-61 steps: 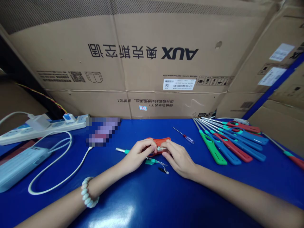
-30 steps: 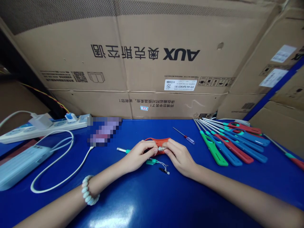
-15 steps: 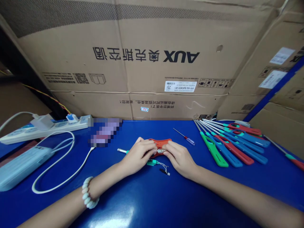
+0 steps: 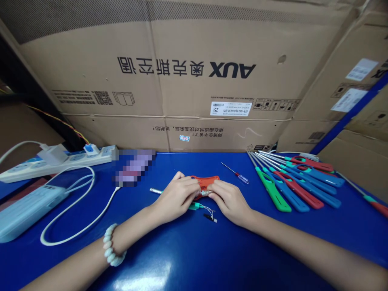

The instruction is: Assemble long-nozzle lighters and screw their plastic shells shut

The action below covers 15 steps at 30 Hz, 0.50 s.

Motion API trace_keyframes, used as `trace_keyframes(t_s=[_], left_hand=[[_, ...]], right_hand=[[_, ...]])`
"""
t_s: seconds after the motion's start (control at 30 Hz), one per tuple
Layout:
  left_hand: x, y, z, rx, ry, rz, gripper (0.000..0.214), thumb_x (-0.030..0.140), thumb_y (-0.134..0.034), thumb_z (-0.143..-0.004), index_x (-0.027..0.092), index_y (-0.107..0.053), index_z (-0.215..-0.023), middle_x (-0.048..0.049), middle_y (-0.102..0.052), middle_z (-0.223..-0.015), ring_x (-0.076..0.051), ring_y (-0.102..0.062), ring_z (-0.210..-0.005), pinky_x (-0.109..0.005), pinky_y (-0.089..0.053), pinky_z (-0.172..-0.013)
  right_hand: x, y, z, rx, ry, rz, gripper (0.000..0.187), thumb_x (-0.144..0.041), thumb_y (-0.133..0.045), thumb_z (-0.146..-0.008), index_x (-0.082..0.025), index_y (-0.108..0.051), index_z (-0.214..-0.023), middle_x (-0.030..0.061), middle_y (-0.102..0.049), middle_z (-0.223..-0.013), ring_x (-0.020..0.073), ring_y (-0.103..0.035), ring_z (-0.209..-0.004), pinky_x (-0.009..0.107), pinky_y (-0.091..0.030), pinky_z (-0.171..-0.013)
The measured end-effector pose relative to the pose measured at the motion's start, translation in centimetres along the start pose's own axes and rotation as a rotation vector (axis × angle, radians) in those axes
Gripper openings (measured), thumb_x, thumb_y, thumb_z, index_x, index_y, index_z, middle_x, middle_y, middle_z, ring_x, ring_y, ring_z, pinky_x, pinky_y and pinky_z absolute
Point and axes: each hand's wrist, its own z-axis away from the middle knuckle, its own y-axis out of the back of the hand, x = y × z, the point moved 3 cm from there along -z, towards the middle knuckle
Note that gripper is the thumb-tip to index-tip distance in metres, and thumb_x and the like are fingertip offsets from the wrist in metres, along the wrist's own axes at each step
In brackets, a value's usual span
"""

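Note:
Both hands meet over an open red lighter handle shell [image 4: 206,182] lying on the blue table. My left hand [image 4: 177,197] is closed at the shell's left side, its fingertips bent inward. My right hand [image 4: 232,202] pinches one end of a small whitish, partly clear part [image 4: 205,193] that bridges the two hands above the shell. Fingers hide much of this part and the shell's near edge. Beneath my left hand runs a metal lighter tube [image 4: 155,190]. A green tube end [image 4: 195,206] with thin wires leads to a small black-and-white piece [image 4: 210,218] near my right hand.
A screwdriver [image 4: 236,173] with a clear purple handle lies behind my right hand. Several long lighters [image 4: 291,192] fan out at the right. On the left are a power strip [image 4: 72,161], a pale blue power bank [image 4: 33,214] and a white cable [image 4: 57,244]. Cardboard [image 4: 182,93] walls the back.
Both hands stay at the red shell, with only very slight finger shifts around the small part. The view tilts a little; nothing is taken up or let go.

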Motion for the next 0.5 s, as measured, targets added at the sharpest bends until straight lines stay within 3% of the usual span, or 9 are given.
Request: trace_keyframes(t_s=[0.5], left_hand=[[0.70,-0.15,0.17,0.012,-0.083,-0.072,0.023,0.007,-0.034,-0.091,0.015,-0.051,-0.078,-0.0029,-0.058,-0.078,-0.016,-0.047,-0.071,-0.031,-0.025,-0.069]], right_hand=[[0.35,-0.09,0.27,-0.012,-0.027,-0.007,0.021,-0.026,-0.039,-0.096,-0.019,-0.057,-0.088,0.0042,-0.060,-0.080,0.0175,-0.056,-0.075,0.028,-0.042,-0.068]])
